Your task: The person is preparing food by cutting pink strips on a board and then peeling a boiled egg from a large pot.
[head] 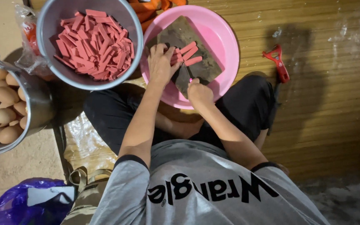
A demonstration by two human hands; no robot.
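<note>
Pink sausage sticks (187, 53) lie on a dark cutting board (201, 66) set inside a pink basin (221, 37). Just left of them the left hand (161, 62) presses down with fingers curled over the uncut sausage, its tips touching the pieces. Beside it the right hand (199, 92) is closed in a fist around a knife (183, 79), the blade pointing away from the knuckles. Beyond the left fingertips stands a grey bowl (46, 37) heaped with cut strips (94, 43).
</note>
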